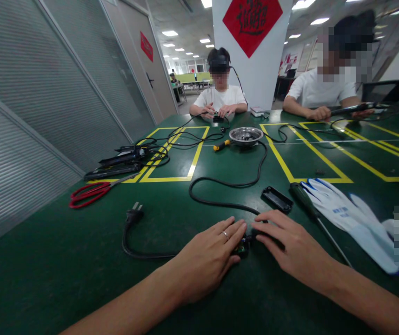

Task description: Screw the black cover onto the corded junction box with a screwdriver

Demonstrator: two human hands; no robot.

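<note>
My left hand (213,249), with a ring on one finger, lies over a small black case (243,250) and holds it down. A bit of green circuit board shows in the case; most of it is hidden under the fingers. My right hand (292,242) curves its fingers around a black cable (220,204) where it meets the case's right end. From the left, a cord with a two-pin plug (135,213) runs under my left hand. Beyond my right hand lies an empty black case half (276,199).
A screwdriver (302,200) and white-blue gloves (351,214) lie at right. Red-handled scissors (93,193) and a pile of black parts (123,160) are at left. A metal bowl (246,135) stands beyond, beside a yellow-black tool (222,145). Co-workers sit across the green table (81,260).
</note>
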